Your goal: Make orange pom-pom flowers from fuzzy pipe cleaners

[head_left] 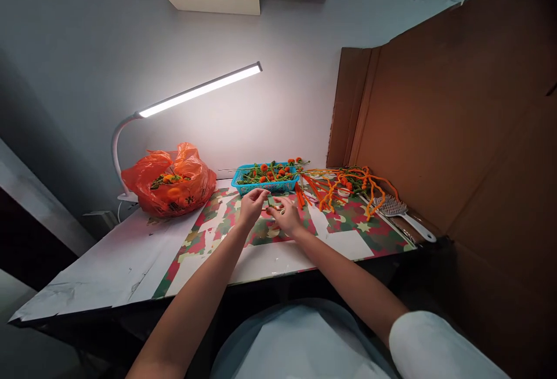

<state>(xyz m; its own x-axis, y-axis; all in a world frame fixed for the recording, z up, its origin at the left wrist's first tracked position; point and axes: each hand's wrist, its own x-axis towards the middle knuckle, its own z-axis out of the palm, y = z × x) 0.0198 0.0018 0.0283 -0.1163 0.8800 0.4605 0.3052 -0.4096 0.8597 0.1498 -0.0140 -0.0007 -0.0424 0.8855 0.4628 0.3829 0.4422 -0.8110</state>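
My left hand [252, 207] is raised over the front half of the table, its thumb and fingertips pinched together on a short green strand [270, 200]. Close beside it, my right hand [285, 216] has thumb and fingers bent around the lower part of the same strand. A small yellowish bit shows at the right fingers, too small to name. Just behind both hands stands a blue plastic basket [244, 186] filled with orange fuzzy flowers [263, 168] on green stems. Orange strips [300, 195] lie to the right of my right hand.
An orange plastic bag [191, 193] holding more flowers sits at the left under a clip-on lamp [200, 90]. Tangled orange fuzzy strands [369, 184] and a hairbrush [400, 209] lie at the right, beside a tall cardboard wall [435, 123]. The table [113, 269] has a patterned cover.
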